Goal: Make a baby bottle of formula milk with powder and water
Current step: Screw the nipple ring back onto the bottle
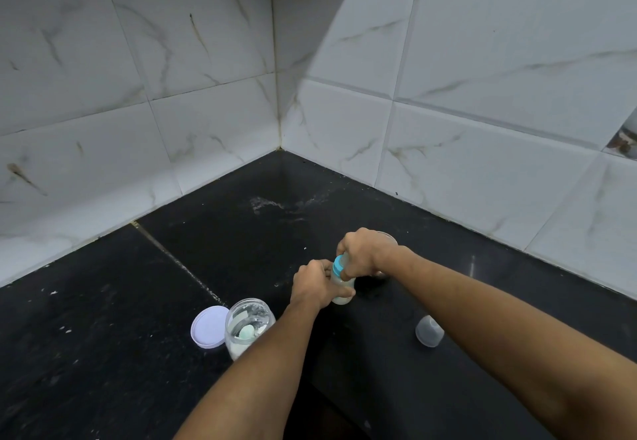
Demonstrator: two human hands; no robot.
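A small clear baby bottle [343,289] with whitish liquid stands on the black counter [103,336]. My left hand [315,286] grips its body from the left. My right hand [362,253] grips the blue collar [338,266] at its top, hiding the teat. An open clear powder jar [249,331] with a pale green scoop [246,332] inside stands at the front left, touching my left forearm. The jar's white lid [208,326] lies flat beside it. The bottle's clear dome cap [428,331] lies on the counter under my right forearm.
White marble-look tiled walls [206,95] meet in a corner behind the counter. A wet smear or spilled powder [272,205] marks the counter near that corner. A glass [387,238] stands partly hidden behind my right hand. White specks dot the counter.
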